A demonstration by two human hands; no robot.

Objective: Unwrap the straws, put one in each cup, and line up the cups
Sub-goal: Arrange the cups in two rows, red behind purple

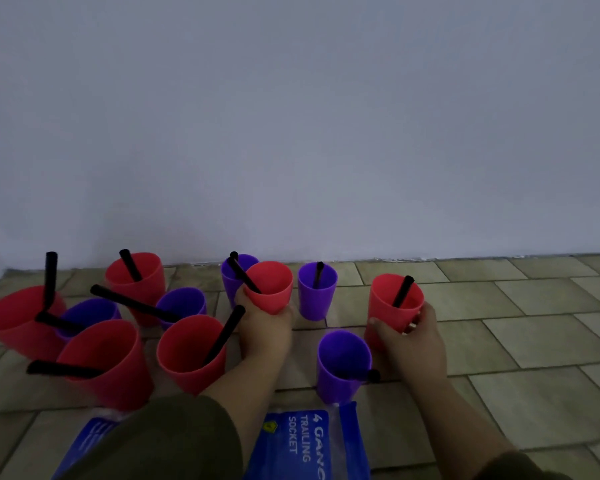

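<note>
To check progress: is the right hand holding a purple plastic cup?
No, the right hand grips a red plastic cup that has a black straw in it.
</note>
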